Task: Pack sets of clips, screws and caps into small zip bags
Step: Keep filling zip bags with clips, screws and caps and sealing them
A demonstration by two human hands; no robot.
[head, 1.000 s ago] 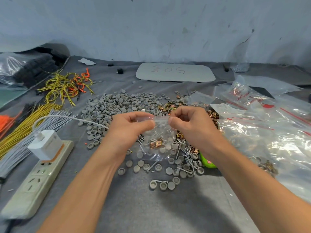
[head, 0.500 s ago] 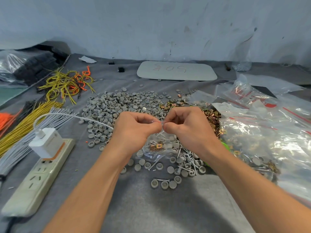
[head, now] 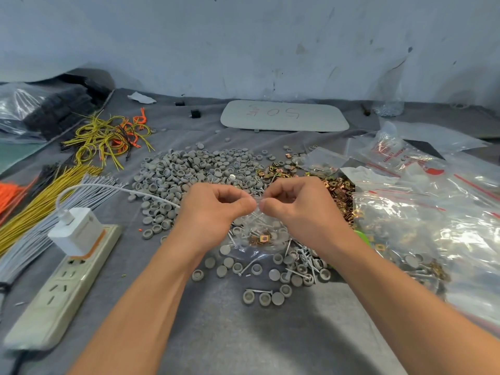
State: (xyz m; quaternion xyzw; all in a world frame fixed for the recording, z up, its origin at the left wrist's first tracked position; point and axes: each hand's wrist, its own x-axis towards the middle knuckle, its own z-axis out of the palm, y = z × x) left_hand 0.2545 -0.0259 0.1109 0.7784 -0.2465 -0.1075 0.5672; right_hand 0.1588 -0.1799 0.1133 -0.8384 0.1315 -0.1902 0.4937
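Cool, even, diffuse light, moderately bright; source not apparent. Broad soft shadow on the grey cloth [head: 243, 347] at bottom centre. White glare patches across the zip bags [head: 446, 234] at right. Wide-angle bowing where the wall [head: 243, 36] meets the table. Power strip [head: 54, 293] at lower left smeared, soft; centre fairly sharp.

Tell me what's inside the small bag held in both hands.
Through the clear bag show silver screws, brass-coloured clips and what look like grey caps. The left hand and right hand pinch its top edge and cover it; the counts cannot be told.
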